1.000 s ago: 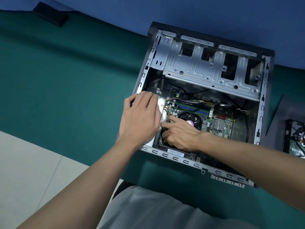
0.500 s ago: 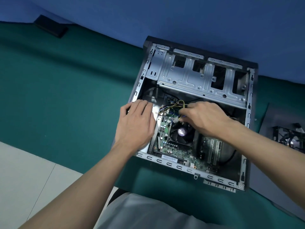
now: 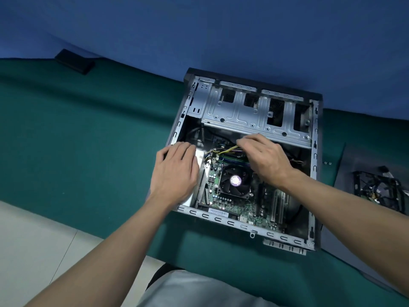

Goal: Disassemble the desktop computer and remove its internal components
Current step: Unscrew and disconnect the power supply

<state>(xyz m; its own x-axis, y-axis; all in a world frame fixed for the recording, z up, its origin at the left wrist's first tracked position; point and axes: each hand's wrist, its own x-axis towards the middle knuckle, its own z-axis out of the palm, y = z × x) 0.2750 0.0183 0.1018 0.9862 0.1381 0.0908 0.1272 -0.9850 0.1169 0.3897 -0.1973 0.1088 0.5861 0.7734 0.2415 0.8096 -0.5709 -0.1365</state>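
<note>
An open desktop case [image 3: 314,165] lies on its side on the green table. Inside sits the green motherboard [image 3: 223,196] with a black CPU fan [image 3: 234,181] in its middle. A silver drive cage [image 3: 234,116] spans the far half of the case. My left hand [image 3: 174,169] rests flat, fingers straight, on the case's left edge and a silver plate there. My right hand [image 3: 263,156] reaches over the board's far end and pinches a bundle of yellow and black cables [image 3: 225,150] just above the fan. The connector itself is hidden under my fingers.
A removed part with a black frame and loose wires [image 3: 376,189] lies on a grey panel [image 3: 354,160] at the right. A black flat object [image 3: 74,61] rests at the table's far left. A blue wall stands behind; pale floor shows at lower left.
My right hand has moved from beside the CPU fan up to the board's far end and taken hold of the yellow cables. My left hand stays on the case edge.
</note>
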